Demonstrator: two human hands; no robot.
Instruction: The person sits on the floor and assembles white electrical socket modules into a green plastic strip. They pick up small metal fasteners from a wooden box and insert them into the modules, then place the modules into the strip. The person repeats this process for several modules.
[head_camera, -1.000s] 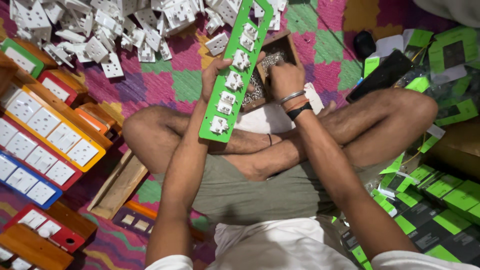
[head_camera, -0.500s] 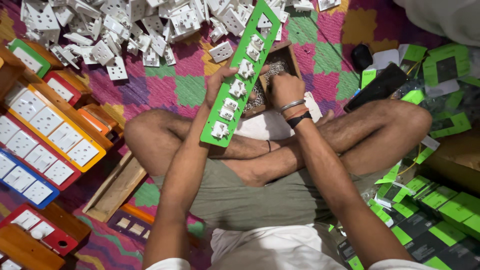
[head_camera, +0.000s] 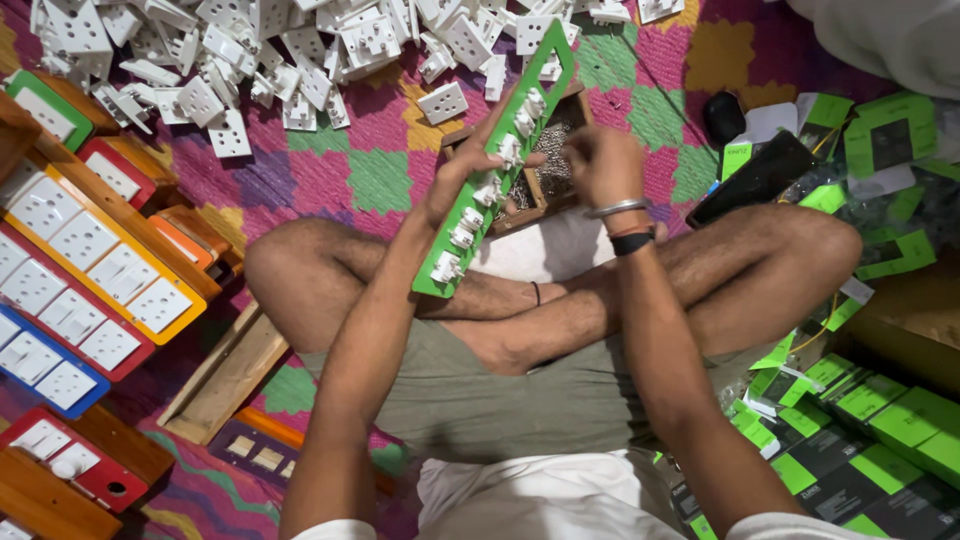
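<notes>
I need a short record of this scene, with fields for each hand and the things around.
left hand: holds green strip with white sockets, tilted
right hand: over wooden box of small metal parts, fingers curled
above: pile of white sockets on patterned mat
person's left: coloured socket boards
person's right: green cartons
</notes>
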